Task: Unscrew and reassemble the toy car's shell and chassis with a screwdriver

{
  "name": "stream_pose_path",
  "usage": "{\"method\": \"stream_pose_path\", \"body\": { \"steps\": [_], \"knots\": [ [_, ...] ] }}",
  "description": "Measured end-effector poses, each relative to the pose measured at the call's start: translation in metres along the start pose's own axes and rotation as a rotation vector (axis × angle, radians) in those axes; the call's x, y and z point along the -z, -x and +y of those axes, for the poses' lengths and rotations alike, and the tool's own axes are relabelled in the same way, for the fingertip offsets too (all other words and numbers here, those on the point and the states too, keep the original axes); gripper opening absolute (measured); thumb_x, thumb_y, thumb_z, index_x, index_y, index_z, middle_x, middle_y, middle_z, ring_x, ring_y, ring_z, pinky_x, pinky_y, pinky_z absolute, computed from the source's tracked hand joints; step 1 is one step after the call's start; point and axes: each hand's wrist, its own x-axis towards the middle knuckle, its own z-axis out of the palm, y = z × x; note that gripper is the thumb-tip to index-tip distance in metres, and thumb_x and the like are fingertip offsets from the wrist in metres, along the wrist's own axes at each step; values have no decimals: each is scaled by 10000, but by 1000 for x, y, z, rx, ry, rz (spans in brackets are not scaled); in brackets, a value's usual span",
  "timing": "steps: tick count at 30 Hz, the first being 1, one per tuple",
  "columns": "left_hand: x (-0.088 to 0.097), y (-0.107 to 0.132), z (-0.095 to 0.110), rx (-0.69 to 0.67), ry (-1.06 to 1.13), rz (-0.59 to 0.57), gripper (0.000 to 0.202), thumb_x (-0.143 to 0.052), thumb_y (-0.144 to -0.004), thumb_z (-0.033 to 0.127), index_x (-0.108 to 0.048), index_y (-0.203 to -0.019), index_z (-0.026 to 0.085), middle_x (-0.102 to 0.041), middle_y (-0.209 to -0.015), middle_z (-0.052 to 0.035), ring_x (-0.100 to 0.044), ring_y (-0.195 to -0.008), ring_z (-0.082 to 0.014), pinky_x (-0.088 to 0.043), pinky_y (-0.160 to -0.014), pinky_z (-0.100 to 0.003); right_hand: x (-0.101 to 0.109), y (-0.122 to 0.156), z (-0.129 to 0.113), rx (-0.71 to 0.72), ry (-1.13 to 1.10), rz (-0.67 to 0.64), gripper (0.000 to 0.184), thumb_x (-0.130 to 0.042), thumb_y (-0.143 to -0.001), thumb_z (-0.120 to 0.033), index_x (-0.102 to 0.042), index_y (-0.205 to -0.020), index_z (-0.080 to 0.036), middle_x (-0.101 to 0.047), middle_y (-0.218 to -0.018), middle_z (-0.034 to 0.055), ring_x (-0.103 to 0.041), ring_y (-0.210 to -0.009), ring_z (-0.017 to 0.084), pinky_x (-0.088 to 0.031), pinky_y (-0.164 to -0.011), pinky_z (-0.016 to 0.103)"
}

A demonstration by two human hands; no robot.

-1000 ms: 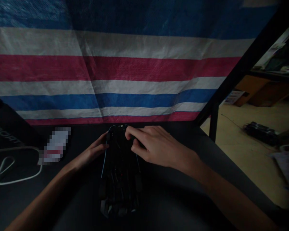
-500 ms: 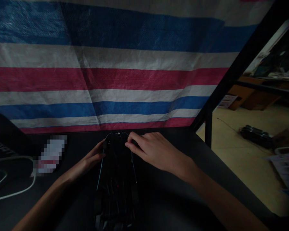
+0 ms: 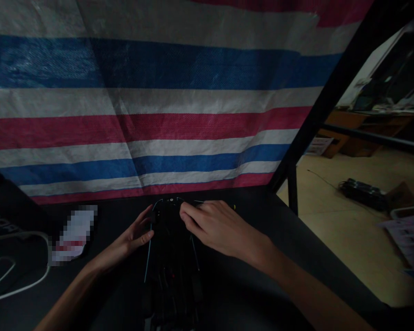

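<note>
A long black toy car (image 3: pixel 170 257), its inner parts and wires exposed, lies on the dark table with its front pointing away from me. Thin blue lines edge its sides, and a small red light glows in the middle. My left hand (image 3: pixel 138 232) holds the left front side, thumb and fingers against the wheel area. On the right front corner, my right hand (image 3: pixel 210 225) is closed with fingertips pinched; it covers the wheel area there. Behind that hand lies a thin rod with a yellow end (image 3: pixel 234 207), mostly hidden, perhaps a screwdriver.
A striped plastic sheet (image 3: pixel 158 124) hangs behind the black table (image 3: pixel 248 276). At left are a pixelated flat item (image 3: pixel 77 234), a white cable (image 3: pixel 37 285) and a dark bag-like object (image 3: pixel 3 220). A black frame post (image 3: pixel 292 188) stands right; a black device (image 3: pixel 361 193) lies on the floor beyond.
The view has tilted up slightly. My left thumb and fingers show more spread along the car's side. The rod behind my right hand has come into sight. My right hand stays at the front corner.
</note>
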Motion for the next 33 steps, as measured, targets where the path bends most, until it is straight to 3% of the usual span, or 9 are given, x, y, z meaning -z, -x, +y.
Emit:
{"method": "stream_pose_path", "body": {
  "steps": [3,6,12,16,22,29,33],
  "knots": [
    [1,1,0,1,-31,16,841,-631,-966,469,-137,-1634,339,-228,-1709,-85,-196,-1567,-331,-231,-1256,-543,5,2,-3,2,-106,8,65,-522,-974,-235,-571,-1013,-219,-707,-879,16,-657,-781,174,-413,-728,304],
    [0,1,1,3,-45,12,850,-640,-962,473,-136,-1632,341,-223,-1710,-88,-235,-1559,-323,-244,-1257,-529,9,1,-1,36,-152,-2,139,-529,-943,-195,-572,-1074,-214,-707,-967,28,-650,-846,169,-417,-768,298],
    [-3,0,2,-11,-40,-10,838,-634,-970,472,-133,-1630,350,-204,-1716,-71,-240,-1556,-327,-263,-1252,-530,9,-2,5,54,-71,-102,179,-448,-1062,-334,-584,-1160,-272,-675,-744,-38,-619,-638,142,-325,-632,289],
    [-3,-1,2,-20,-50,-16,801,-626,-979,458,-161,-1623,356,-208,-1715,-63,-265,-1549,-323,-290,-1246,-512,4,-2,3,20,1,-51,251,-398,-1089,-407,-582,-1156,-250,-706,-785,-14,-661,-677,163,-312,-620,301],
    [-2,-2,1,-22,-74,-11,787,-628,-972,468,-188,-1617,365,-251,-1705,-42,-279,-1543,-323,-318,-1238,-483,-4,-4,3,78,40,47,256,-400,-1096,-372,-594,-1067,-209,-721,-912,24,-683,-834,175,-367,-685,298],
    [-1,-3,-2,-22,-86,-17,797,-618,-967,495,-178,-1620,377,-246,-1706,-45,-287,-1539,-328,-320,-1234,-506,-1,-2,3,3,119,3,318,-350,-1095,-425,-612,-1090,-244,-713,-773,5,-646,-655,174,-258,-603,325],
    [-2,-3,-2,-11,-76,4,795,-631,-964,476,-192,-1618,370,-254,-1703,-50,-282,-1540,-330,-313,-1238,-508,3,0,-1,-13,64,13,162,-470,-1022,-323,-584,-1034,-208,-697,-786,8,-619,-684,172,-301,-649,323]
  ]
}}
